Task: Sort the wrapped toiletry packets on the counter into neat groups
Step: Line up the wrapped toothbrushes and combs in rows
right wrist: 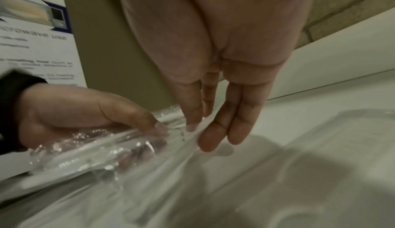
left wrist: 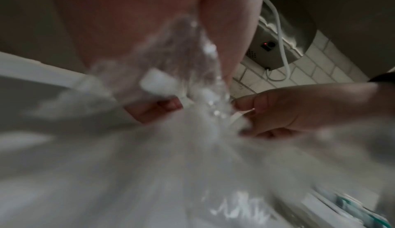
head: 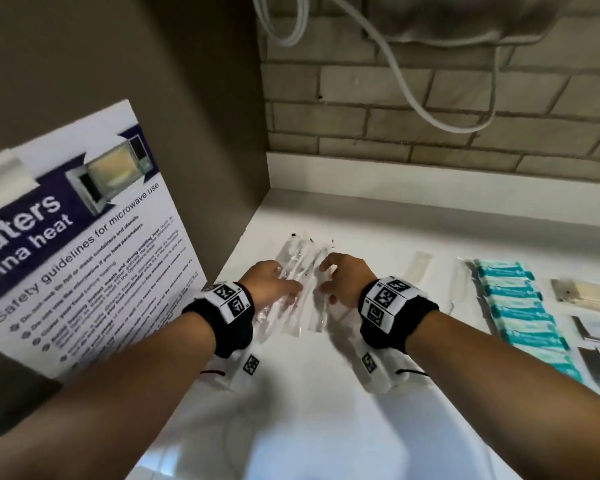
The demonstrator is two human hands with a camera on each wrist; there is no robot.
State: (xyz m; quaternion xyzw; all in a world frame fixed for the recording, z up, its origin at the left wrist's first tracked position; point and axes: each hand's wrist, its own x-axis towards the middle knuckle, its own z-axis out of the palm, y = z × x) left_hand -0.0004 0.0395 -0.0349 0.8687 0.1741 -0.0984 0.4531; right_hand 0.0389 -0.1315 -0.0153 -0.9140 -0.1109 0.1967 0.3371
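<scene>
A bundle of clear plastic-wrapped packets [head: 300,268] lies at the left of the white counter [head: 378,223], close to the side wall. My left hand [head: 291,289] grips the bundle from the left. In the right wrist view its thumb is on top and its fingers show through the plastic beneath [right wrist: 149,133]. My right hand [head: 326,278] is at the bundle's right edge. Its straight fingers [right wrist: 213,130] point down and touch the wrapping [right wrist: 96,155]. The left wrist view is blurred, showing crinkled clear packets [left wrist: 192,79] and the right hand [left wrist: 288,111].
A row of teal packets [head: 520,306] lies to the right, with pale flat packets [head: 420,268] between it and my hands. More wrapped items [head: 582,292] sit at the far right. A microwave safety poster [head: 77,237] hangs on the left wall, and a white cable [head: 413,98] hangs over the brick wall.
</scene>
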